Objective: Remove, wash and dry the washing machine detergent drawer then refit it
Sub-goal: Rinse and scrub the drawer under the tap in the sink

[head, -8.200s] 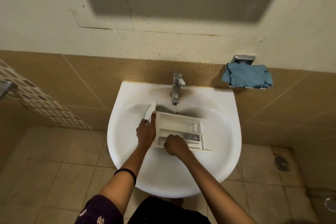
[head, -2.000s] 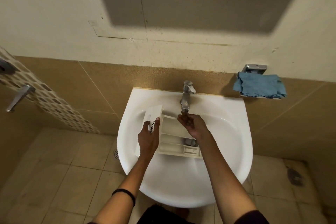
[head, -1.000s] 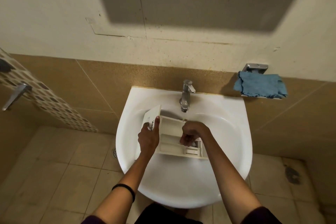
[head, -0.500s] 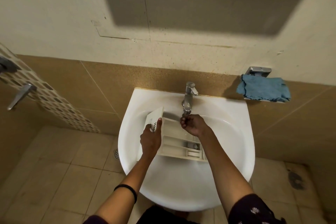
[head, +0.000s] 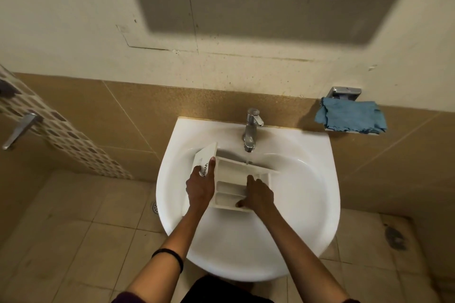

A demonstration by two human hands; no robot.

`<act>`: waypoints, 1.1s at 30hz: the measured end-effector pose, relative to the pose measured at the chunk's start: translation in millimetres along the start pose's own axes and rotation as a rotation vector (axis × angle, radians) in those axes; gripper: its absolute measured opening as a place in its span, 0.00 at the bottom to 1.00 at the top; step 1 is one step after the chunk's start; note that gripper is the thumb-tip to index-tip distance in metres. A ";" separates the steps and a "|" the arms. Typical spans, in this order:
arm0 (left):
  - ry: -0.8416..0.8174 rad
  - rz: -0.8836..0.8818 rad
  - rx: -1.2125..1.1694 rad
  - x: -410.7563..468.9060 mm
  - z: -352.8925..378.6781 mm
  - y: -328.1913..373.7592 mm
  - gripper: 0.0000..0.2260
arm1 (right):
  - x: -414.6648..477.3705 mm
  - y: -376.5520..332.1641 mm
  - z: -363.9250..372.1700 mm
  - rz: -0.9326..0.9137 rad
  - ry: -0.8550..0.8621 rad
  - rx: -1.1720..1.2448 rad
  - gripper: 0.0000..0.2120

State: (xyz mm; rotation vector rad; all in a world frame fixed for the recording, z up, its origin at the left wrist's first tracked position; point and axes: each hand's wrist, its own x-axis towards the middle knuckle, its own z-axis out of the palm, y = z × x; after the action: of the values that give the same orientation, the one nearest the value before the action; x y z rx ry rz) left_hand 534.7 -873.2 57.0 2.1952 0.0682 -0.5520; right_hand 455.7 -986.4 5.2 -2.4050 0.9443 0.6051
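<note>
The white detergent drawer lies in the white wash basin, open side up, its front panel with dark lettering at the left. My left hand grips that front panel end. My right hand rests inside the drawer's right compartments, fingers spread and pressing on the plastic. A thin stream of water runs from the chrome tap onto the drawer's far edge.
A blue cloth hangs on a chrome holder on the tiled wall, right of the basin. A metal door handle shows at the far left. A floor drain sits left of the basin on the beige tiles.
My right hand has come down from under the tap's stream into the drawer's right compartments. My left hand keeps its hold on the front panel.
</note>
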 end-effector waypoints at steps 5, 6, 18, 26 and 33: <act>0.004 0.009 -0.004 1.3 0.4 -0.2 0.29 | -2.7 24.8 24.9 0.006 0.179 0.169 0.19; 0.006 0.007 -0.004 1.7 0.3 0.0 0.29 | -2.5 26.2 24.2 0.005 0.192 0.220 0.14; 0.017 0.017 -0.003 2.6 1.7 -2.1 0.29 | 2.1 28.6 24.7 0.040 0.185 0.173 0.20; 0.008 0.013 -0.020 2.7 1.7 -3.1 0.30 | -0.1 24.1 27.3 -0.017 0.166 0.184 0.11; 0.012 0.007 -0.023 3.9 2.3 -3.6 0.30 | -1.2 26.4 32.6 0.015 0.252 0.314 0.05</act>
State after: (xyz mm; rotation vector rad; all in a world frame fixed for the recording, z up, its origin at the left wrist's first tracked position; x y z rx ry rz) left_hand 536.5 -873.2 51.5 2.1762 0.0732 -0.5316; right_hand 428.8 -983.9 -26.9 -2.2224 1.0721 0.1427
